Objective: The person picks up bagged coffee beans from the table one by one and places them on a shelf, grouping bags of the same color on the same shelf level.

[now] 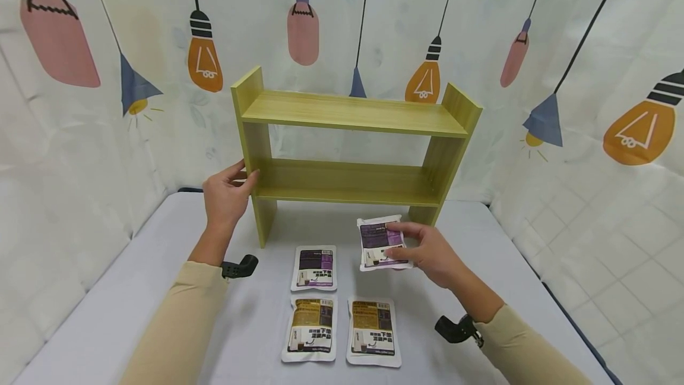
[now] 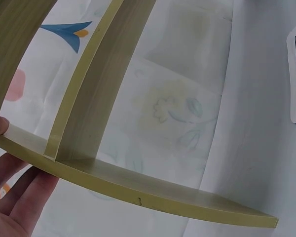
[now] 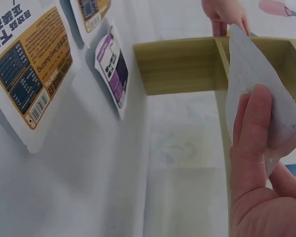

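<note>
A pale yellow-green wooden shelf (image 1: 347, 182) with two boards stands upright at the back of the table. My left hand (image 1: 227, 195) grips the front edge of its left side panel, thumb on the inner side and fingers outside, as the left wrist view shows on the panel (image 2: 138, 195). Held up before the shelf's lower right is a white pouch with a purple label (image 1: 374, 245), pinched in my right hand (image 1: 427, 254). Its plain back (image 3: 251, 74) faces the right wrist camera. Another purple-labelled pouch (image 1: 315, 276) lies on the table left of it.
Two pouches with gold-brown labels, a left one (image 1: 312, 331) and a right one (image 1: 373, 337), lie side by side nearer me on the white tabletop (image 1: 133, 296). Behind the shelf hangs a white cloth (image 1: 240, 34) printed with lamps and bulbs.
</note>
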